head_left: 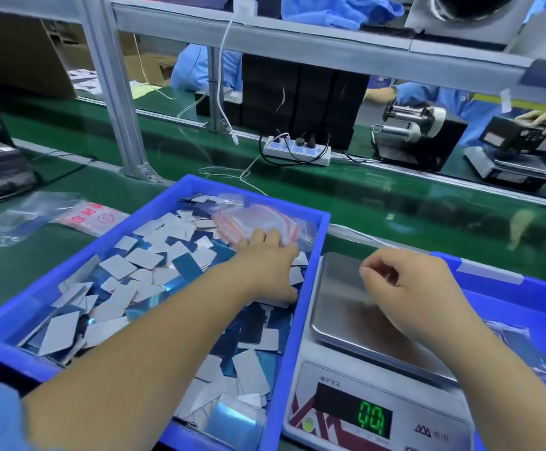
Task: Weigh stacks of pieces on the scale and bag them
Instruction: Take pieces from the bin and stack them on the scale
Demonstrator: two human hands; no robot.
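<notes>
Scale [375, 323] taken as reference. Steel pan bare; green display reads zero.

Left of the scale, touching its side: blue tray [301, 288] filled with loose pieces [141, 265], grey-white and blue rectangles, unstacked. Small clear bags [265, 219] with red zip strips lie in the tray's far corner nearest the scale.

Left hand [265, 271] reaches into that tray, palm down, fingers extended flat, fingertips on the bags; nothing gripped.

Right hand [408, 288] hovers over the scale pan, fingers loosely curled, thumb and forefinger close together; cannot tell whether anything is pinched.

Right of the scale: second blue bin [509, 294], one filled bag [519, 346] inside.

Beyond the scale: green conveyor belt [395, 196], white power strip [297, 151].
</notes>
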